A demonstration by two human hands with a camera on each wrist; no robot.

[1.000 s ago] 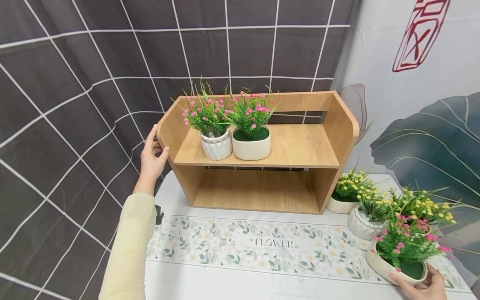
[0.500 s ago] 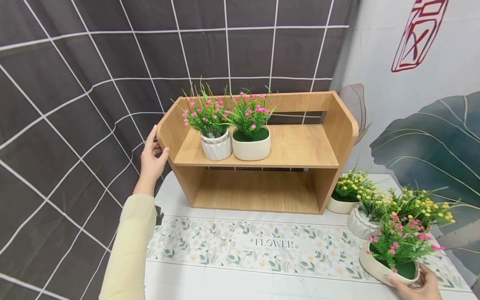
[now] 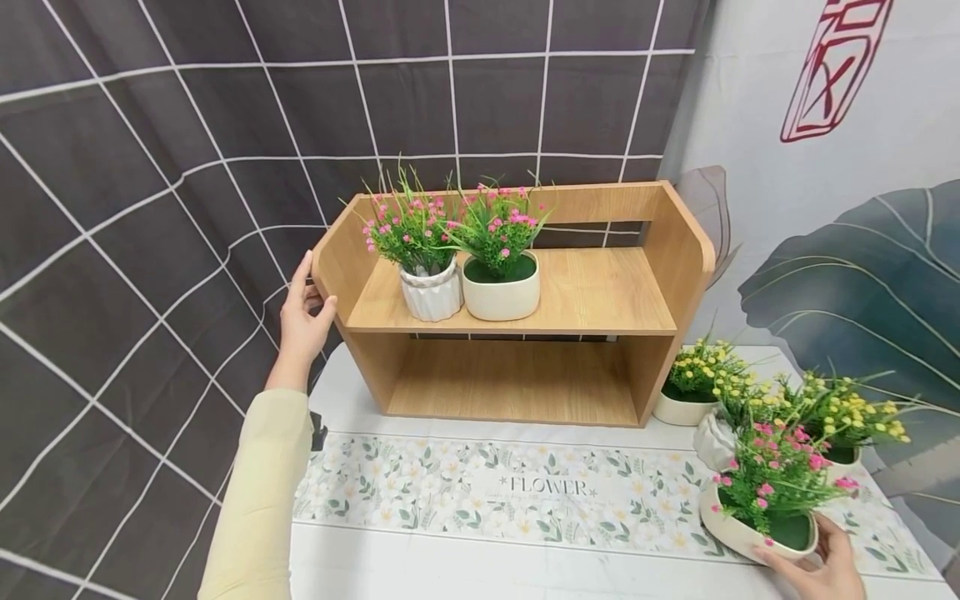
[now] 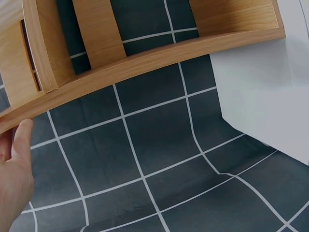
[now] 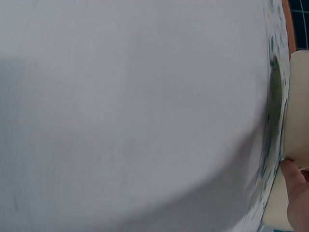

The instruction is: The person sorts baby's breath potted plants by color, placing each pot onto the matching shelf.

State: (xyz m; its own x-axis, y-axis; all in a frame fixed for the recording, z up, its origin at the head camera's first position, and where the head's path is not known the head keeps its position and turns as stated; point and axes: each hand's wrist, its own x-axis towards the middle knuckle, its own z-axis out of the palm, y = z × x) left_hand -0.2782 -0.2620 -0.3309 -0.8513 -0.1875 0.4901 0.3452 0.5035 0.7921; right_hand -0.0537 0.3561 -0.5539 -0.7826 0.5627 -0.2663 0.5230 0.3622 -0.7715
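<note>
A wooden two-tier shelf point(image 3: 525, 375) stands on the white table. Against its left side panel rests my left hand point(image 3: 303, 325), fingers extended along the outside and thumb toward the front edge; the left wrist view shows that thumb right at the panel's edge. At the lower right, my right hand point(image 3: 821, 567) grips the end of an oval cream potted plant point(image 3: 757, 533) with pink flowers, held over the floral strip. The right wrist view shows the thumb on the cream pot point(image 5: 297, 106). Two pink-flowered potted plants, one in a white ribbed pot point(image 3: 433, 292) and one in a cream pot point(image 3: 501, 292), occupy the upper tier.
Yellow-flowered plants cluster right of the shelf: one in a cream pot point(image 3: 684, 408), one in a white ribbed pot point(image 3: 714, 442), and another plant point(image 3: 847, 417) farther right. A floral table strip point(image 3: 480, 500) marked FLOWER runs in front. A dark grid curtain point(image 3: 495, 100) hangs behind.
My right hand has carried the pink-flowered oval pot leftward, uncovering more of the rightmost yellow plant's pot. The left hand stays against the shelf's side.
</note>
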